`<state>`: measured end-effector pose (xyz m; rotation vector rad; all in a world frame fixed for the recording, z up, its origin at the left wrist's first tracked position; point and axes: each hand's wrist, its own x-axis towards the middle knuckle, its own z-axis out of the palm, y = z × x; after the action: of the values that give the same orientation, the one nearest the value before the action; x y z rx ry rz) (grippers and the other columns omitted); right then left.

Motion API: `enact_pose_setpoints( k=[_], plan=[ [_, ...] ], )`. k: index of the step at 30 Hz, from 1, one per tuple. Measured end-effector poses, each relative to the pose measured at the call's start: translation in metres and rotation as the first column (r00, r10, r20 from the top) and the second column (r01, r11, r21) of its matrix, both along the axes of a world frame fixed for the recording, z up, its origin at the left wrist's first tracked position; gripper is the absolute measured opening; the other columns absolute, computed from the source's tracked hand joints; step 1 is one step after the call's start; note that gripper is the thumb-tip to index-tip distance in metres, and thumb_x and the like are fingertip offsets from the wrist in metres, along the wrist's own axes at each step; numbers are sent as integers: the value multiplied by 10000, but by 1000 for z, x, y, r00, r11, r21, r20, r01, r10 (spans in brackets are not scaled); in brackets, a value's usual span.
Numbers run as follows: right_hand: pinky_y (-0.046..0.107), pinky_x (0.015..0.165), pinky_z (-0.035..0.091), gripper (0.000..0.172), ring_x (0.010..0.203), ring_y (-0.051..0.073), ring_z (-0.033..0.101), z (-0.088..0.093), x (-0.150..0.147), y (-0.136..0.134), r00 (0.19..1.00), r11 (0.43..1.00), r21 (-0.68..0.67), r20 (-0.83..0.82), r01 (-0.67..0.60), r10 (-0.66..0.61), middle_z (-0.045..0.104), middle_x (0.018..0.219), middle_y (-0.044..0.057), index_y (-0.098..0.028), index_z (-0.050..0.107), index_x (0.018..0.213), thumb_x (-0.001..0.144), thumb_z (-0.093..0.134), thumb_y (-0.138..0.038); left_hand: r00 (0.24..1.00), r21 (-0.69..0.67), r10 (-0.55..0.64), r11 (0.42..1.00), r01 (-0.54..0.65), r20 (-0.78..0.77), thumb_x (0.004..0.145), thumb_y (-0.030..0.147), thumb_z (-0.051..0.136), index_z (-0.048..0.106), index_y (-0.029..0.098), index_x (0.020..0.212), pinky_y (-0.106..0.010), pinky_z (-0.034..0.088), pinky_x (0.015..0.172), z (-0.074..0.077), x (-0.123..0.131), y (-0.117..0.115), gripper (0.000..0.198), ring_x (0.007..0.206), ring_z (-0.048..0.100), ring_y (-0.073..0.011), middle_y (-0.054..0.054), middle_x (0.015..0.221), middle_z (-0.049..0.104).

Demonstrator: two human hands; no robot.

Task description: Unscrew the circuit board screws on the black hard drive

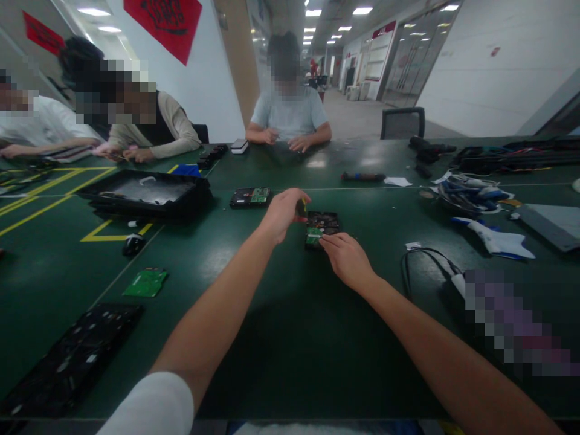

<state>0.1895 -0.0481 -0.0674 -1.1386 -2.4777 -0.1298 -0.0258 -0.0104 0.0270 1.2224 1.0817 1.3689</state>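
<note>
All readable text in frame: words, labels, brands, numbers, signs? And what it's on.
No text is legible.
Large red paper, upper left: dark characters, too blurred to read.
Red sign, hallway right: pale marks, too blurred.
Hard drive at the hands: any markings too small.
Black parts, lower left: pale patches, nothing readable.

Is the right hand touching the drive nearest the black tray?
No, the right hand is at another drive, while the tray-side drive lies farther left.
</note>
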Motion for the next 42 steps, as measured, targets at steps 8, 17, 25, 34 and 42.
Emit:
enact_pose_setpoints(
  k=[8, 17, 25, 34, 42],
  plan=[
    [480, 1007, 538, 408, 1193, 293, 629, -3, 0, 2, 1000, 1000, -2, 12, 3, -3, 720, 1446, 113, -200, 754, 1391, 1064, 521, -131, 977, -139, -164, 973, 183, 139, 864, 427, 667, 650, 205, 931, -276, 560, 576, 3, 3, -5, 232, 801, 687, -208, -77, 853, 710],
    [462, 1015, 536, 396, 1194, 285, 628, -3, 0, 1, 999, 1000, 0, 30, 16, -16, 720, 1447, 104, -191, 750, 1393, 1064, 536, -136, 995, 6, -81, 997, 81, -57, 852, 404, 661, 716, 189, 818, -254, 551, 559, 3, 3, -5, 225, 871, 646, -217, -89, 892, 675],
    [469, 1002, 538, 405, 1203, 291, 624, -4, 1, 2, 1000, 1000, 4, 27, 10, -10, 715, 1456, 96, -211, 744, 1406, 1067, 534, -142, 995, -41, -41, 998, 45, 87, 844, 391, 669, 618, 210, 896, -282, 579, 606, 2, 7, -5, 195, 843, 689, -208, -69, 892, 724],
    [480, 1010, 546, 400, 1196, 293, 636, -2, 1, 2, 999, 1000, -2, 36, 11, -11, 709, 1463, 117, -182, 747, 1400, 1060, 543, -126, 989, -28, -148, 989, 147, -1, 846, 407, 670, 692, 182, 901, -233, 477, 514, 2, 2, -5, 233, 782, 660, -193, -77, 852, 710],
    [482, 1008, 549, 385, 1194, 303, 639, -3, 0, 2, 1000, 1000, 7, 21, 14, -14, 725, 1440, 114, -188, 759, 1386, 1069, 545, -145, 992, -54, -89, 994, 94, 89, 806, 373, 676, 648, 181, 847, -253, 540, 588, 4, 4, -5, 198, 828, 668, -187, -68, 869, 698]
  ],
)
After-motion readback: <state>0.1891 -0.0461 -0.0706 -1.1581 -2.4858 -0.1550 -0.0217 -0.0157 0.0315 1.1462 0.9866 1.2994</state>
